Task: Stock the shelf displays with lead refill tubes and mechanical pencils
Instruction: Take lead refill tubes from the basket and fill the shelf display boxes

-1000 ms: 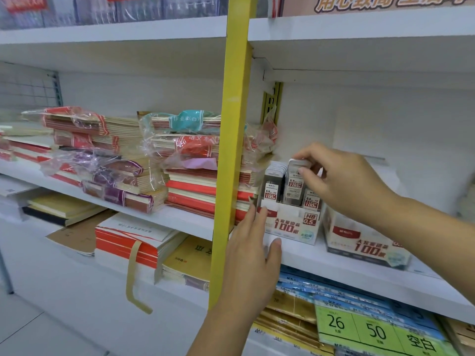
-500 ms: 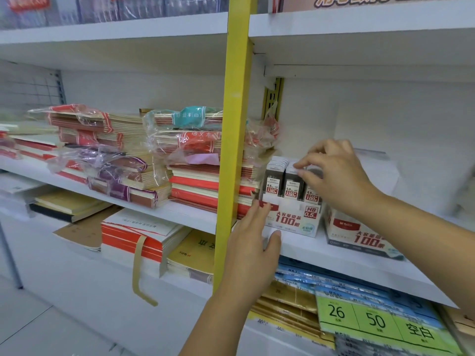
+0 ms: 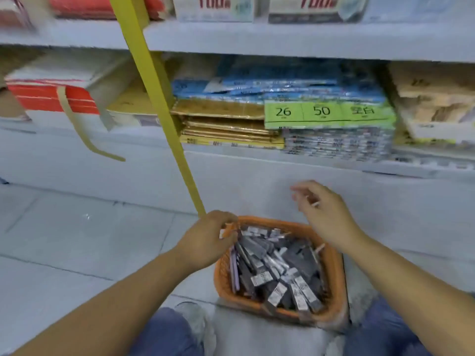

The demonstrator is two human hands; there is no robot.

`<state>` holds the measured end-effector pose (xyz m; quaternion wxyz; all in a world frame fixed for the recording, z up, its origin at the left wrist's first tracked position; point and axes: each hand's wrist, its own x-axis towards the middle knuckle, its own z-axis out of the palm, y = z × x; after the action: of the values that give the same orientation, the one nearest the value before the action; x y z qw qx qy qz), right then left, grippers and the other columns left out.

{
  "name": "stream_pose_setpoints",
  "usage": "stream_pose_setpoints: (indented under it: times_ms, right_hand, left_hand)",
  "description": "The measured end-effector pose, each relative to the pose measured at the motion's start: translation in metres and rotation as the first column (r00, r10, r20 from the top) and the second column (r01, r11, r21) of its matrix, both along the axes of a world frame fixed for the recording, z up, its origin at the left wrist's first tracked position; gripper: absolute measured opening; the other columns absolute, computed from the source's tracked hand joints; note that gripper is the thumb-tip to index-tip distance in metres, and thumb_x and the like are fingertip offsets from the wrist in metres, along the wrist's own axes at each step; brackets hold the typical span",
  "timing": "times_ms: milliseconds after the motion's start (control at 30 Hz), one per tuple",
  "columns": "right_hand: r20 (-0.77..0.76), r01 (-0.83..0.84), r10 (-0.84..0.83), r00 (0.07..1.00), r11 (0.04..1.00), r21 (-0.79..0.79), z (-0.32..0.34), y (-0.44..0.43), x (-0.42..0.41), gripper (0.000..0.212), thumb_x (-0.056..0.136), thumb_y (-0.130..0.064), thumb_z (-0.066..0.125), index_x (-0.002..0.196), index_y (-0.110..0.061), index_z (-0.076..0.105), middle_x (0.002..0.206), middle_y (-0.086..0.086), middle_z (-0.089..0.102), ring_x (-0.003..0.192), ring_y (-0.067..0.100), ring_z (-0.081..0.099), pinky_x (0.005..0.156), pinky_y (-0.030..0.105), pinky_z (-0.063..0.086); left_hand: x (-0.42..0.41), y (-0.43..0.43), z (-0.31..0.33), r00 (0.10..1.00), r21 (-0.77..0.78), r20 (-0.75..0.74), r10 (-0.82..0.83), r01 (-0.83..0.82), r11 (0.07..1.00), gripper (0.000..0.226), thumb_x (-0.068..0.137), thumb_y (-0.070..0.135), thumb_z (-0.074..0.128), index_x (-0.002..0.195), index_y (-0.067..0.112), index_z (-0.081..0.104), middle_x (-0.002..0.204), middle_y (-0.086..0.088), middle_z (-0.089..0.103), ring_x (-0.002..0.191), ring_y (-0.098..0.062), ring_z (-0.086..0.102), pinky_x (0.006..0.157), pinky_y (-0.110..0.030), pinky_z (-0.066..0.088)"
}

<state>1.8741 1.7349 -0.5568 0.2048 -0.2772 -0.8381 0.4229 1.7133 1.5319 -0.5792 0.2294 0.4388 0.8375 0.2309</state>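
Observation:
An orange basket (image 3: 334, 273) stands on the floor between my knees, heaped with several grey lead refill tubes (image 3: 280, 268) bearing white labels. My left hand (image 3: 208, 240) sits at the basket's far-left corner, its fingers curled over the rim there. My right hand (image 3: 323, 214) hovers above the far-right rim, fingers loosely spread and holding nothing. Two white display boxes (image 3: 214, 9) for the refills stand on the shelf at the top edge, mostly cut off. The whole frame is blurred.
A yellow upright post (image 3: 159, 104) runs down to the floor just left of the basket. The lower shelf (image 3: 257, 160) holds blue and gold paper packs with green price tags (image 3: 321, 111), plus red-edged books (image 3: 51, 96) at left. Grey floor tiles lie to the left.
My view has dropped from the upper shelf to the floor. Both hands have left the refill display box and come down to the orange basket.

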Motion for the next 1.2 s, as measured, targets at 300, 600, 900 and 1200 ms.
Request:
stream_pose_setpoints:
  times_ms: [300, 600, 900, 1200]
  right_hand:
    - [0.666, -0.016, 0.060, 0.744, 0.997, -0.073, -0.184, 0.008, 0.056, 0.044, 0.088, -0.036, 0.066, 0.128, -0.023, 0.056, 0.128, 0.004, 0.057, 0.119, 0.023, 0.051, 0.096, 0.034, 0.042]
    - [0.772, -0.032, 0.047, 0.634, 0.999, -0.035, -0.226, 0.007, 0.015, 0.078, 0.078, -0.051, 0.073, 0.140, -0.018, 0.039, 0.141, 0.009, 0.046, 0.131, 0.028, 0.040, 0.103, 0.042, 0.039]
    - [0.582, 0.150, 0.069, 0.810, 0.936, -0.319, -0.217, 0.031, 0.024, 0.032, 0.087, -0.033, 0.070, 0.115, -0.020, 0.065, 0.110, -0.006, 0.062, 0.093, 0.011, 0.057, 0.070, 0.024, 0.039]
    - [0.570, 0.258, 0.059, 0.819, 0.850, -0.459, -0.205, 0.031, 0.063, 0.046, 0.088, -0.042, 0.065, 0.130, -0.026, 0.052, 0.107, -0.007, 0.057, 0.093, 0.008, 0.056, 0.070, 0.023, 0.043]
  left_hand:
    - [0.049, 0.026, -0.146, 0.962, -0.290, 0.230, 0.149, -0.079, 0.954, 0.043, 0.092, 0.038, 0.067, 0.130, 0.020, 0.062, 0.126, 0.000, 0.063, 0.116, -0.016, 0.057, 0.092, -0.023, 0.040]
    - [0.065, 0.060, -0.189, 0.985, -0.435, 0.170, -0.029, 0.101, 0.895, 0.059, 0.090, 0.035, 0.070, 0.143, 0.022, 0.047, 0.142, -0.004, 0.047, 0.128, -0.024, 0.049, 0.107, -0.039, 0.042]
    - [0.059, 0.052, -0.189, 0.918, -0.309, 0.334, 0.212, -0.106, 0.945, 0.019, 0.096, 0.021, 0.059, 0.114, 0.028, 0.056, 0.108, 0.003, 0.065, 0.089, -0.015, 0.065, 0.069, -0.024, 0.048]
    - [0.089, 0.073, -0.181, 0.976, -0.464, 0.181, 0.121, -0.024, 0.886, 0.072, 0.073, 0.051, 0.081, 0.125, 0.023, 0.040, 0.117, 0.001, 0.061, 0.098, -0.023, 0.065, 0.078, -0.039, 0.055]
